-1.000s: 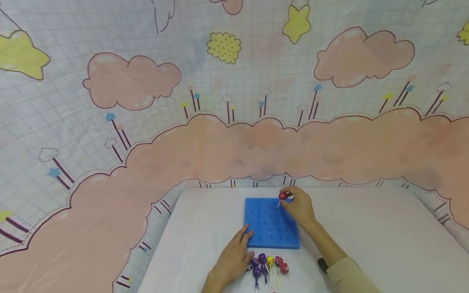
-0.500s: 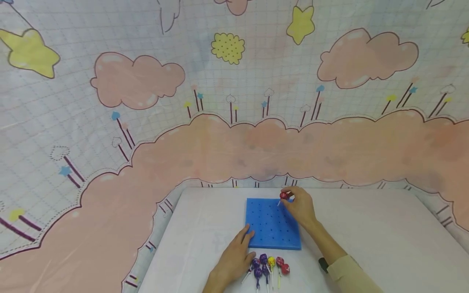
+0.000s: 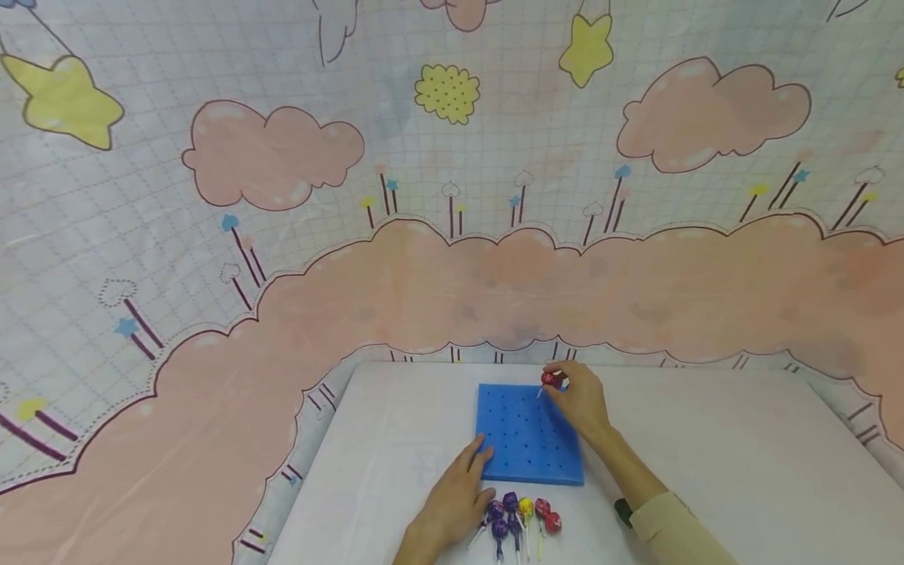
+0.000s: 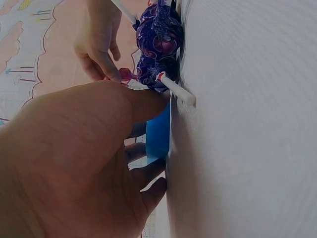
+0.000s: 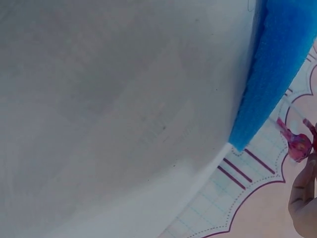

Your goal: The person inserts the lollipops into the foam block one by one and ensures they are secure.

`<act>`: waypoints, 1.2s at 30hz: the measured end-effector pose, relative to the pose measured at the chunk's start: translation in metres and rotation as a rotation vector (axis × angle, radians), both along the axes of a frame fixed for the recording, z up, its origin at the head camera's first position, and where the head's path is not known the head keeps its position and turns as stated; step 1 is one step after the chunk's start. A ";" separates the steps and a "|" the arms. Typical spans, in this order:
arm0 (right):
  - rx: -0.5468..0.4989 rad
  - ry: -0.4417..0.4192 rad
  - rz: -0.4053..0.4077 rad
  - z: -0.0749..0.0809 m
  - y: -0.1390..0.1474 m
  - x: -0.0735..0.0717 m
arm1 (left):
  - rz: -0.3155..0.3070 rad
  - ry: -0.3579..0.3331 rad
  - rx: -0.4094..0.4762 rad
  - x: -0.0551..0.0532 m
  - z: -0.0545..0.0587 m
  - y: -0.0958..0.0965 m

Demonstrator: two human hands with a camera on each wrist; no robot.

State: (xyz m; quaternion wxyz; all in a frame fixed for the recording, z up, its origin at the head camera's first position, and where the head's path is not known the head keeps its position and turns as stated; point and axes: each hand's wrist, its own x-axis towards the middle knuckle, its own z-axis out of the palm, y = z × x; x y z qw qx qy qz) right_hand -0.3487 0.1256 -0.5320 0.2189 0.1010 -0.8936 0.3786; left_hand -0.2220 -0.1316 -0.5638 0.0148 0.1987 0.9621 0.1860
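A blue foam board (image 3: pixel 530 439) with rows of small holes lies on the table. Over its far right corner my right hand (image 3: pixel 582 399) pinches a red lollipop (image 3: pixel 548 379), its white stick slanting down to the foam. In the right wrist view two lollipops show close together at the fingers: a pinkish-red lollipop (image 5: pixel 299 147) and another partly cut off by the frame edge. My left hand (image 3: pixel 452 494) rests at the board's near left side, fingers extended against its edge. Purple lollipops (image 4: pixel 158 37) lie right beside the left thumb.
Near the board's front edge lie several purple lollipops (image 3: pixel 499 527), a yellow lollipop (image 3: pixel 526 508) and two red lollipops (image 3: pixel 553 522). The white table (image 3: pixel 706 455) reaches back to a printed cloud backdrop (image 3: pixel 494 282). A dark object (image 3: pixel 623 512) shows by the right sleeve.
The head view has shifted slightly, so the scene sits a little further right. Both hands, the board and the held lollipop keep about the same places relative to each other.
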 end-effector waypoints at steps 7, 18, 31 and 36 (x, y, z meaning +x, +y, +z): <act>0.015 0.024 -0.003 0.000 0.000 -0.002 | 0.003 0.006 -0.003 0.002 0.002 0.001; 0.029 0.049 0.002 -0.001 -0.002 -0.006 | -0.004 0.042 0.011 0.003 0.000 0.000; 0.040 0.013 -0.011 -0.003 -0.005 -0.008 | 0.014 -0.008 -0.017 0.006 0.007 0.001; 0.029 0.033 -0.037 -0.006 -0.006 -0.011 | 0.008 0.004 -0.024 0.006 0.005 0.000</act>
